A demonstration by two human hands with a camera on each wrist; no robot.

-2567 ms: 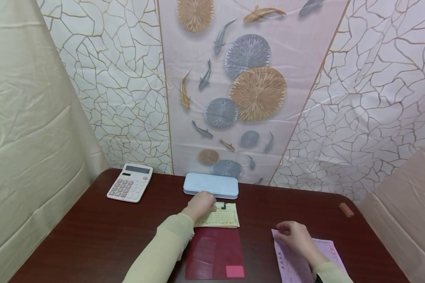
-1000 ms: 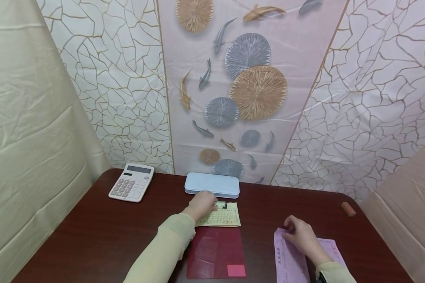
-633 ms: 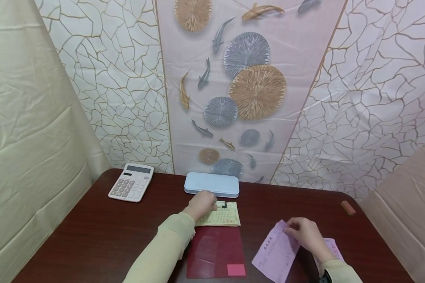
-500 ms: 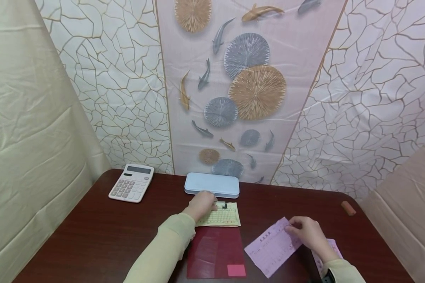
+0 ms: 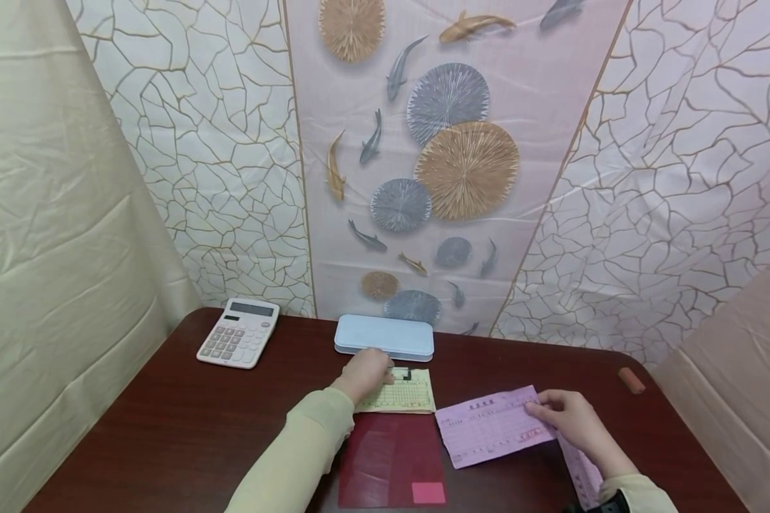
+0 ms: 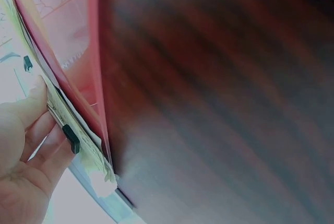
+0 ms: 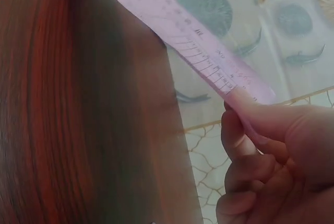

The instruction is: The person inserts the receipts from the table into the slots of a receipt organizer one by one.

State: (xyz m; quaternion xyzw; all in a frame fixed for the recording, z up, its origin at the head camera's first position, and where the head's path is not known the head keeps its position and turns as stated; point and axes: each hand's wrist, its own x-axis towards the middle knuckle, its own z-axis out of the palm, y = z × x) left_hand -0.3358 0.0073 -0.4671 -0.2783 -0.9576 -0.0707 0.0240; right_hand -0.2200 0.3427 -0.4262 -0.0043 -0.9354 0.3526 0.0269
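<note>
My left hand (image 5: 364, 372) grips the top of a dark red see-through clip folder (image 5: 388, 456), its fingers and thumb at the black-ended metal clip (image 6: 72, 139). Pale yellow printed forms (image 5: 407, 394) lie under that clip, partly covered by the hand. My right hand (image 5: 576, 424) pinches the right edge of a pink printed form (image 5: 490, 427) between thumb and fingers. The form is held out to the left, and its left corner comes close to the yellow forms. In the right wrist view the pink form (image 7: 198, 46) stretches away from the pinching thumb.
More pink paper (image 5: 580, 474) lies under the right forearm. A pale blue tin case (image 5: 383, 335) stands right behind the left hand. A white calculator (image 5: 239, 333) sits at the back left of the dark wooden table (image 5: 167, 434), and a small reddish-brown block (image 5: 631, 380) at the back right.
The right hand has lifted a pink form off the pink paper at the right, swung it leftward and turned its printed side level. The left hand has stayed at the clip.
</note>
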